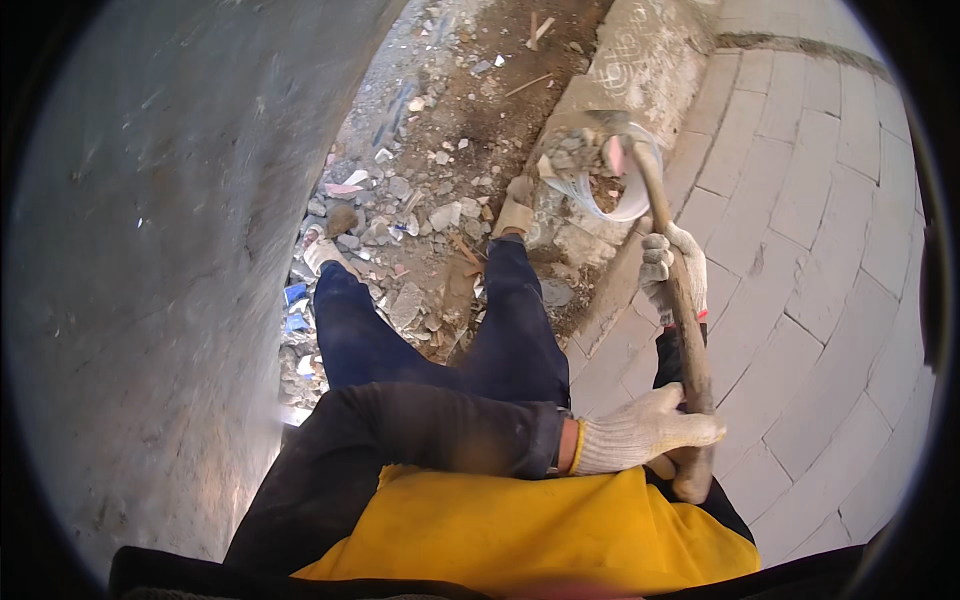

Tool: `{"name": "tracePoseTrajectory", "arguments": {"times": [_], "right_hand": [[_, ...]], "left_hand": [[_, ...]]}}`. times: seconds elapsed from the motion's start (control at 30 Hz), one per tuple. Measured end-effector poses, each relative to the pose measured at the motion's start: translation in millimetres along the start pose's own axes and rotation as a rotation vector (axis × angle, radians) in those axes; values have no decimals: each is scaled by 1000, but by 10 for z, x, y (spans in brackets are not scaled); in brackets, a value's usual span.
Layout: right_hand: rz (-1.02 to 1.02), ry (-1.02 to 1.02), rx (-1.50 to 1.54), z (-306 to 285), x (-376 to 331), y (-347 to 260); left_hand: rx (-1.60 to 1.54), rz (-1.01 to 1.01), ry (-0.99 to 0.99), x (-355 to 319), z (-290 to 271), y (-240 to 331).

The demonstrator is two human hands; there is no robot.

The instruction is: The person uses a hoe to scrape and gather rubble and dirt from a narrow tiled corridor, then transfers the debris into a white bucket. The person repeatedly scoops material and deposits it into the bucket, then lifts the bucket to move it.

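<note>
A shovel with a long, worn wooden handle slants up from my right side. Its head is blurred and largely covered by grey rubble, above or at the mouth of a white, translucent bucket. My left hand, in a cream knit glove with a yellow cuff edge, reaches across my body and grips the handle close to its butt end. Farther up, my right hand, also gloved, wraps round the handle with its fingers closed. Whether the shovel head touches the bucket, I cannot tell.
Broken stone, tile pieces and scraps cover the ground around my feet. A grey wall or panel rises close on my left. To the right lies paving of long grey slabs, bordered by a rough concrete kerb.
</note>
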State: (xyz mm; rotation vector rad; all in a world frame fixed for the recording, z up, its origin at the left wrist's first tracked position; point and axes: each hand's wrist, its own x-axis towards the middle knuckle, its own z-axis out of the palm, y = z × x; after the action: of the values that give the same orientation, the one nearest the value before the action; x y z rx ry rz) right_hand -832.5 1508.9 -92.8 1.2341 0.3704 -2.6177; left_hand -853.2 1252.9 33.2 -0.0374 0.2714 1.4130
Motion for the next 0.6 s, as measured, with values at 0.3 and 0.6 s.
{"name": "tracePoseTrajectory", "arguments": {"times": [0.3, 0.6], "right_hand": [[-336, 598, -272, -801, 880, 1075], [-467, 526, -460, -968, 1645, 835]], "left_hand": [[1193, -347, 671, -883, -2199, -865], [1341, -37, 878, -92, -3432, -1423]]}}
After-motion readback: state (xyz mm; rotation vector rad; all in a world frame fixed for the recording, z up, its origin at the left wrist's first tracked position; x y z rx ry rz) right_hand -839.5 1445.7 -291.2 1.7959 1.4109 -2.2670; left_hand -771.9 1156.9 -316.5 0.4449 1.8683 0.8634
